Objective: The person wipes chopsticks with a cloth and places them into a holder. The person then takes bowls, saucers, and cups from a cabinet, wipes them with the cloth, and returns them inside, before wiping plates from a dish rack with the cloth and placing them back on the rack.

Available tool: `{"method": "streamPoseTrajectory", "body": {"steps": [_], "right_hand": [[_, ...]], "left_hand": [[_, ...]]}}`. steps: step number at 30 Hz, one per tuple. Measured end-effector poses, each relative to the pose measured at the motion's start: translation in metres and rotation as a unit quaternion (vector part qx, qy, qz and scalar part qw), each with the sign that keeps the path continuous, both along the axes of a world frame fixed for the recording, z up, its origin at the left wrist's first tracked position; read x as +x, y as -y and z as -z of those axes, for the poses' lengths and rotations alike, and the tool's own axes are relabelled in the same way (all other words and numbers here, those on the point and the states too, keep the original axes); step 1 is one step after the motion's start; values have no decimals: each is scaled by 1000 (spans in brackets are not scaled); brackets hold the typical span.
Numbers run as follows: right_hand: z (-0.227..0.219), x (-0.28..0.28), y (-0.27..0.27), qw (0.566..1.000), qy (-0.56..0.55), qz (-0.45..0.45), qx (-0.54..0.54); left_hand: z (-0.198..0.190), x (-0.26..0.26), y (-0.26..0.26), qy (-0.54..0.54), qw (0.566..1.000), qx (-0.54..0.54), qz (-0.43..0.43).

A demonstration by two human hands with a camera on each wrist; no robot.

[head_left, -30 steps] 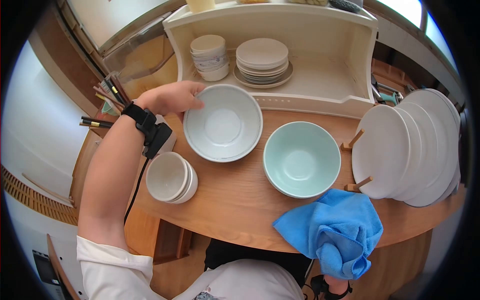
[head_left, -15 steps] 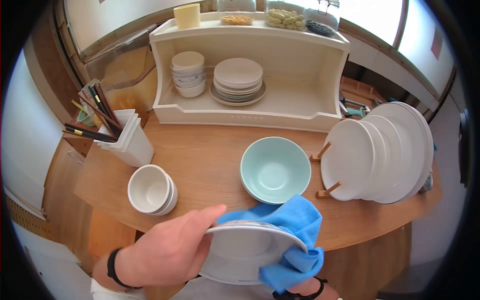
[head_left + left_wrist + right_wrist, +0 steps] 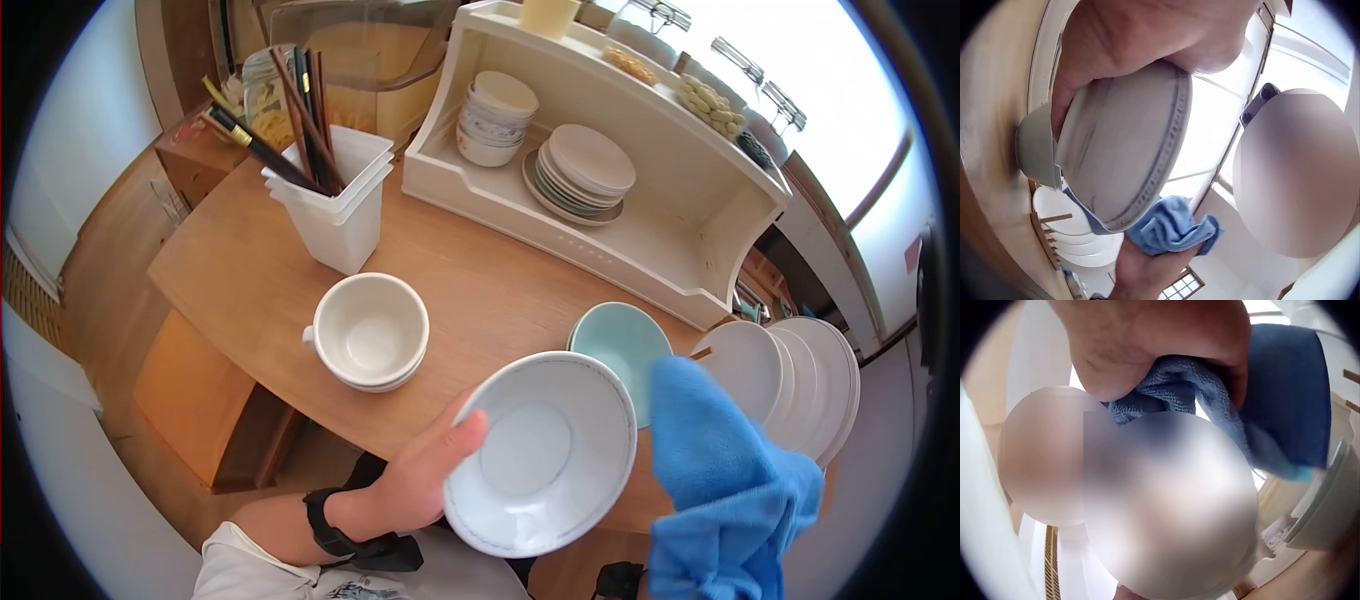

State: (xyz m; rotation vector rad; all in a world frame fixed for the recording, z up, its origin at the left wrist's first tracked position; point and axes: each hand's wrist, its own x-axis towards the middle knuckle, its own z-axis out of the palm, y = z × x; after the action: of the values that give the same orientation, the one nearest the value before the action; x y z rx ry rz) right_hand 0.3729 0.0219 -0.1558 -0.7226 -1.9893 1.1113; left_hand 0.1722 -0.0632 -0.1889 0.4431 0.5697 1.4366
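Bowl (image 3: 540, 455), white and tilted, sits in the left hand (image 3: 425, 480), thumb hooked over the rim. At the bowl's three o'clock, the right hand (image 3: 1166, 344) clutches a blue cloth (image 3: 735, 490) in curled fingers. Beyond, on the wooden table (image 3: 480, 260), a pale-green dish (image 3: 630, 355) stands at one, nested cups (image 3: 372, 330) at ten, white plates (image 3: 745, 370) past two, a chopstick holder (image 3: 345, 230) near eleven; a cream shelf (image 3: 690, 235) is farther, around twelve.

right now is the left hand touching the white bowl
Touching. The head view shows the left hand holding the white bowl, its thumb lapped over the rim onto the inner side.
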Motion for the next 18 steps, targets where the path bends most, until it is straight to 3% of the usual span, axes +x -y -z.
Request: {"method": "streamPoseTrajectory", "body": {"steps": [1,2,5,7,10,11,12,13,14,17,18], "right_hand": [[2,-2,5,1000,10,-7,-5],[5,-3,10,1000,19,-13,-10],[9,-9,23,999,36,-24,-20],[10,-12,30,998,42,-28,-25],[-5,-17,27,998,54,-41,-20],[-21,-23,22,977,120,-139,111],[-30,-25,19,925,184,-232,238],[-32,-25,19,924,185,-229,245],[-33,-25,18,940,160,-217,211],[-34,-23,18,974,82,-185,101],[-35,-23,17,981,55,-175,65]], "left_hand": [[3,3,0,-96,995,21,-29],[5,6,0,-91,995,19,-29],[8,22,3,-219,964,122,-91],[1,26,7,-401,884,211,-117],[3,15,14,-356,908,194,-105],[1,12,16,-355,907,199,-106],[-2,10,18,-366,897,225,-101],[-5,8,17,-379,885,252,-96],[-1,24,19,-248,934,234,-104],[-6,26,24,-219,952,195,-80],[-5,25,24,-302,919,221,-121]]}}
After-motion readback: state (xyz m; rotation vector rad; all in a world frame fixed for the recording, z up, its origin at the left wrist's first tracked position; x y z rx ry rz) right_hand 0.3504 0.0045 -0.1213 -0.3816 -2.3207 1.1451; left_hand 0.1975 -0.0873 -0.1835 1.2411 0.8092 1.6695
